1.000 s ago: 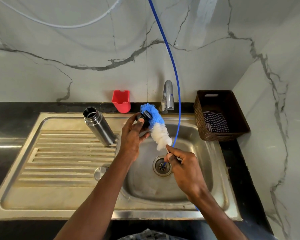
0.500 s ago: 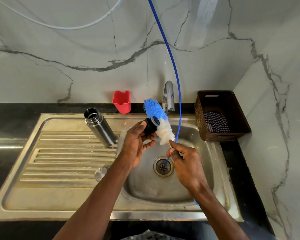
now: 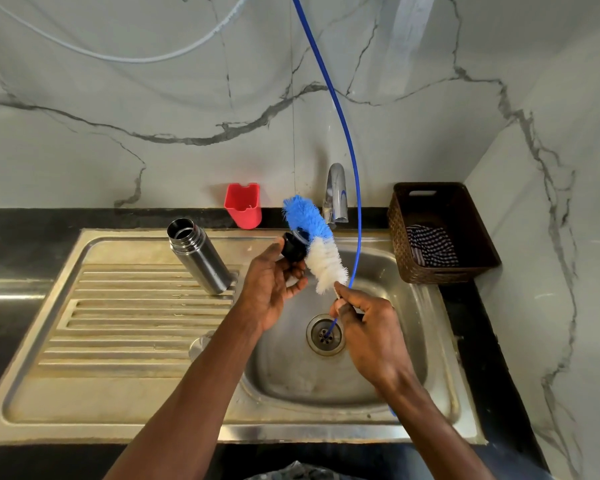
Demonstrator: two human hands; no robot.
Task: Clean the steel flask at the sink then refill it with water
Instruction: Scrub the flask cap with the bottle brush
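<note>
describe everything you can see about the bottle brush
The bottle brush has a fluffy bristle head, blue at the far tip and white nearer its thin handle. It tilts up and away over the sink basin. The right hand pinches the handle just below the bristles. The bristles press against a black cap held in the left hand.

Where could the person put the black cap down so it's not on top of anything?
The ribbed drainboard in front of the steel flask is bare. So is the counter left of the red cup. The basin is crowded with hands and brush.
</note>
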